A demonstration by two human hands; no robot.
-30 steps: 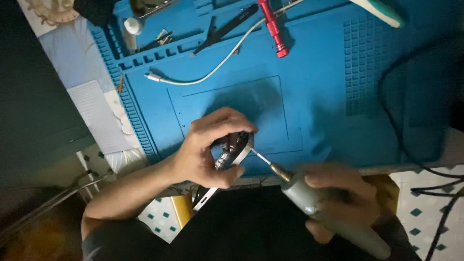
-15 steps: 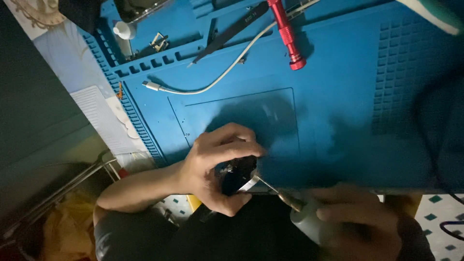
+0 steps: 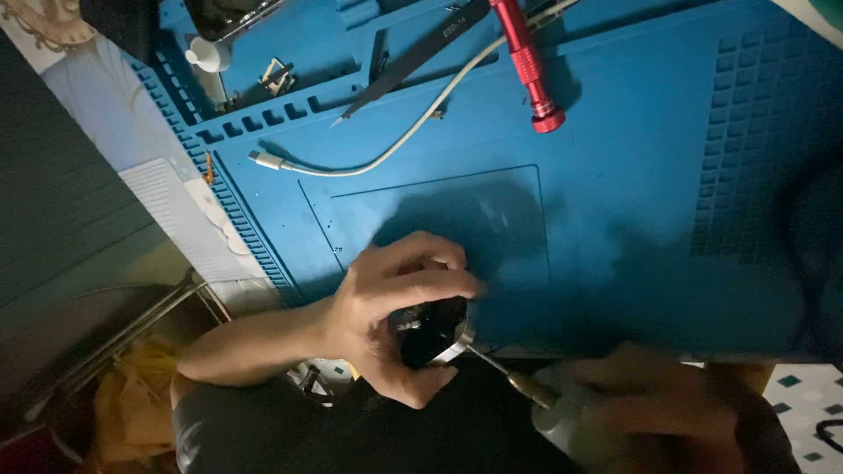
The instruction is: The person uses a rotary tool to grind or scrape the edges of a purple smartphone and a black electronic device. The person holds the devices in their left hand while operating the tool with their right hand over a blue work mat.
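Left hand (image 3: 386,307) around small dark device (image 3: 430,332)

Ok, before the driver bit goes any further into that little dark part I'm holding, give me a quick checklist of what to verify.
1. Left hand grips the small dark part firmly: ok, fingers wrap it.
2. Bit touches the part's metal edge: ok.
3. Bit seated in a screw head: cannot tell, too dark and small.
4. Right hand steady on the grey driver: cannot tell, blurred.
5. Part supported by the blue mat: not ok, held past its near edge.
6. White cable and red screwdriver away from the hands: ok.
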